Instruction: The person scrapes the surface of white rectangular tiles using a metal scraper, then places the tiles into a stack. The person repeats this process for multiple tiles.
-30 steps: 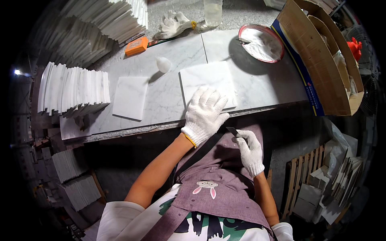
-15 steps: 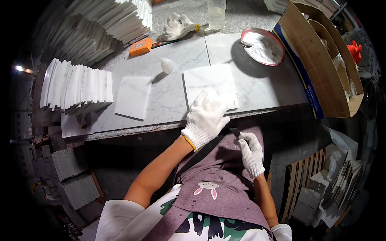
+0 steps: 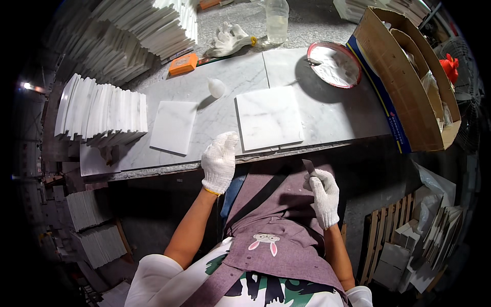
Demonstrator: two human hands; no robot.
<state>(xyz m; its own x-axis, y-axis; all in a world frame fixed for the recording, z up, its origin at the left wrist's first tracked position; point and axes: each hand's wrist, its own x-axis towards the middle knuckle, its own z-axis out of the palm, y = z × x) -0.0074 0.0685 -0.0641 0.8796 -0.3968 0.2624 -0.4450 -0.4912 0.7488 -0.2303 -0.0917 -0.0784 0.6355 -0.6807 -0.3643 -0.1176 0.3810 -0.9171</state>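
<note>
My left hand, in a white knitted glove with a yellow cuff, is over the bench's front edge. Its fingers are curled together; whatever they may enclose is hidden. Just right of it lies a square white marble tile with faint grey veins. My right hand, also gloved, is low in front of the apron, closed around a small scraper with a dark flat blade pointing up. A narrower white tile lies left of the square one. Between and behind them stands a small white squeeze bottle with a pointed tip.
Upright white tiles crowd the bench's left end, with taller stacks behind. A red-rimmed bowl of white paste is at the back right, beside a cardboard box. Spare gloves, an orange block and a clear plastic bottle stand behind.
My left hand has come off the square tile, moving left and toward me, so the whole tile now shows. My right hand and the scraper have barely moved.
</note>
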